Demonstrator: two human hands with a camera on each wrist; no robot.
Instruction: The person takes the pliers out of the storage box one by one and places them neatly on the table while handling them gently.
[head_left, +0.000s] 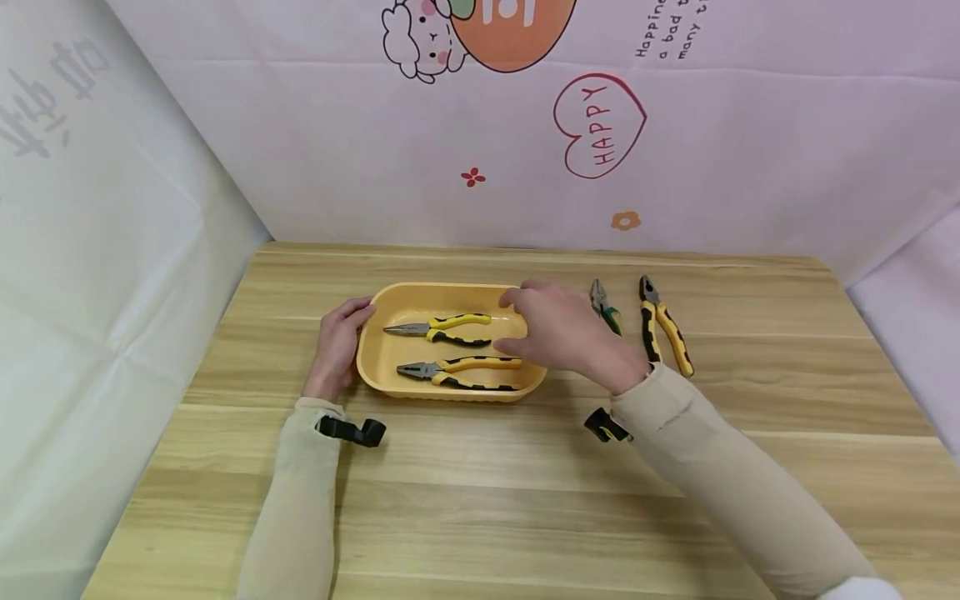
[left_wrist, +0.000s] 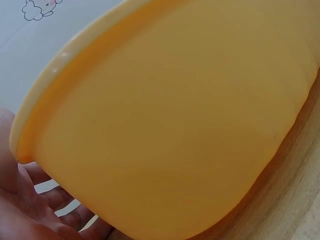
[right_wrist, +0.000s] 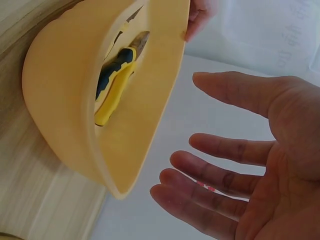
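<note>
A yellow plastic bin [head_left: 390, 390] stands on the table. Inside it lie long-nose pliers [head_left: 439, 327] and, nearer me, combination pliers [head_left: 450, 367], both with yellow-and-black handles and jaws pointing left. At the bin's left end, my left hand [head_left: 337, 346] touches the rim; the left wrist view shows its fingers [left_wrist: 60, 200] spread loosely beside the outer wall. My right hand [head_left: 562, 329] hovers over the bin's right end. In the right wrist view, the thumb and fingers [right_wrist: 220, 180] of that hand are spread apart with nothing between them.
Right of the bin lie green-handled pliers [head_left: 604, 307], partly hidden by my right hand, and yellow-and-black pliers [head_left: 663, 325], partly covered by my sleeve. A printed white cloth [head_left: 360, 167] hangs behind the wooden table [head_left: 480, 517]. Black wrist cameras sit on both sleeves.
</note>
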